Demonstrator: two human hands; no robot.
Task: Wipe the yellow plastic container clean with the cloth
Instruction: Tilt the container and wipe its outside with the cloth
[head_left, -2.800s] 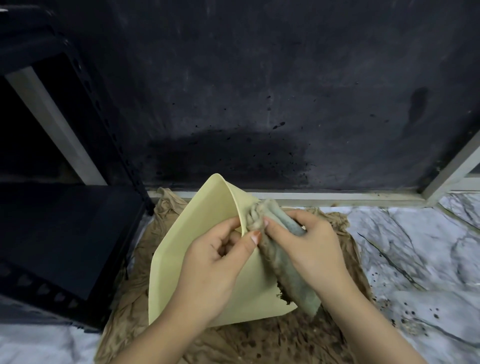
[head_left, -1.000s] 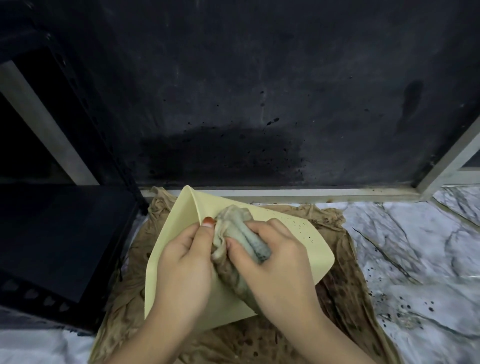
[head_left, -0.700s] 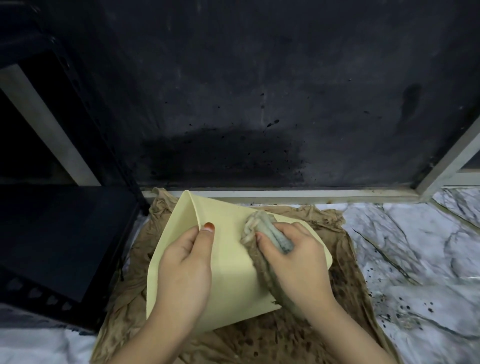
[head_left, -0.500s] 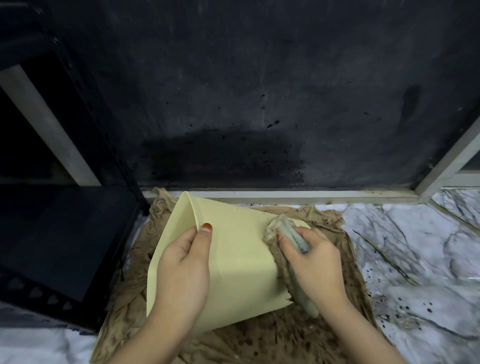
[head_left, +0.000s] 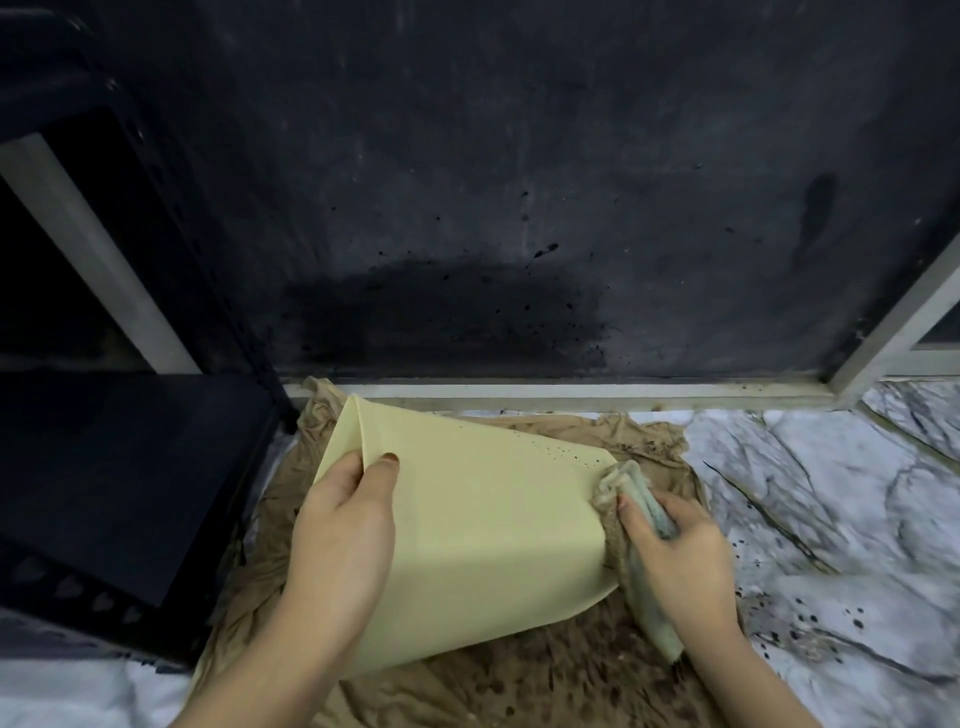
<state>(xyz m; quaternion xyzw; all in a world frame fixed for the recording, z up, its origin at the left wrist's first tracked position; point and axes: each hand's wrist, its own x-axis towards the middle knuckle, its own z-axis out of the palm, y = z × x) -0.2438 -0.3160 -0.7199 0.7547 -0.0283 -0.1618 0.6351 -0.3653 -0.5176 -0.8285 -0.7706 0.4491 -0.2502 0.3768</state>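
Mid-wipe: the left hand (head_left: 340, 540) grips the tipped yellow plastic container (head_left: 483, 540) over the brown sheet (head_left: 545, 675); the right hand (head_left: 675, 556), fingers curled round the cloth (head_left: 621, 486), presses its right edge. Specks (head_left: 566, 452) above likely need wiping next.

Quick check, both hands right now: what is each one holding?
Left hand: grips the upper corner edge of the yellow container, thumb on its face.
Right hand: holds the bunched cloth against the container's right edge.
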